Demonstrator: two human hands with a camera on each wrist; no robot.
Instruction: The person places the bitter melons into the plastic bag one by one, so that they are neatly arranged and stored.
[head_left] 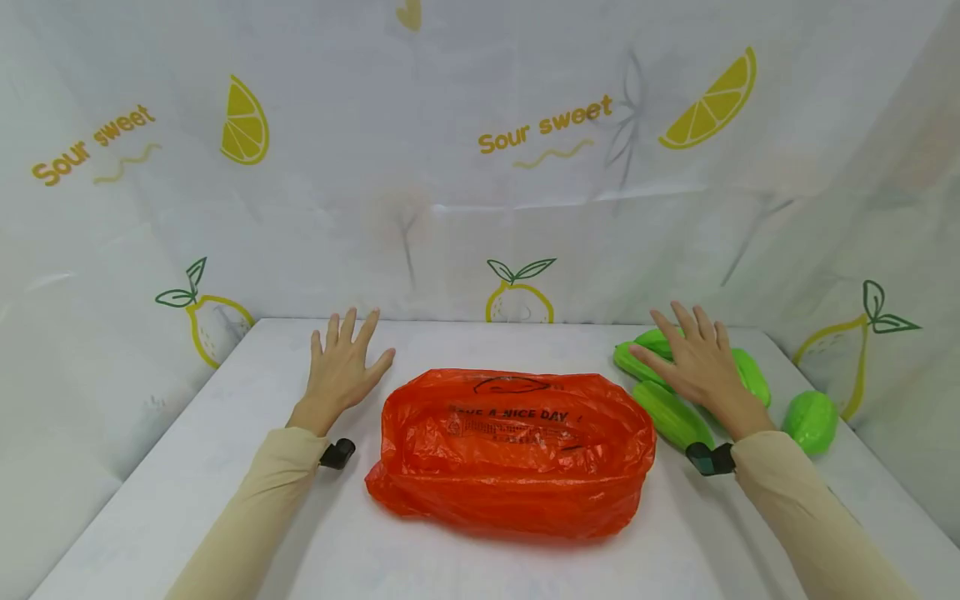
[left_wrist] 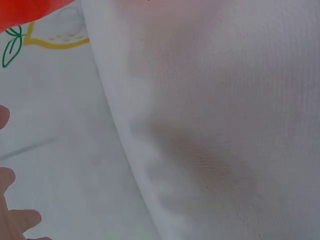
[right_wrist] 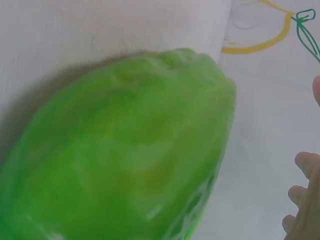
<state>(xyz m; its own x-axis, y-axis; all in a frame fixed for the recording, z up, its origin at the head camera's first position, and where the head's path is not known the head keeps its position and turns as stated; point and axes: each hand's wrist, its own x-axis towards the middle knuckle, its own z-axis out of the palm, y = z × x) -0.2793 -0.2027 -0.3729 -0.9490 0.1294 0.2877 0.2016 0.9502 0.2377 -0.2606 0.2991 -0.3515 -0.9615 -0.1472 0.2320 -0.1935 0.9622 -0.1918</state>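
A red plastic bag (head_left: 517, 504) with black "HAVE A NICE DAY" print lies mid-table, its mouth spread wide towards me. Beyond its left side my left hand (head_left: 341, 371) is held up with fingers spread, holding nothing. My right hand (head_left: 697, 362), fingers likewise spread and straight, hovers above several long, glossy green vegetables (head_left: 672, 415) and partly hides them. Their exact kind is unclear. One ridged green piece (right_wrist: 130, 150) fills much of the right wrist view, apart from the fingertips (right_wrist: 306, 162) at that view's edge. The left wrist view catches the bag's red edge (left_wrist: 30, 12).
A rounder green piece (head_left: 812, 422) sits near the table's right edge. The white table (head_left: 187, 467) meets a pale curtain (head_left: 450, 233) with lemon prints at the back and sides. Each wrist carries a small black camera (head_left: 337, 453).
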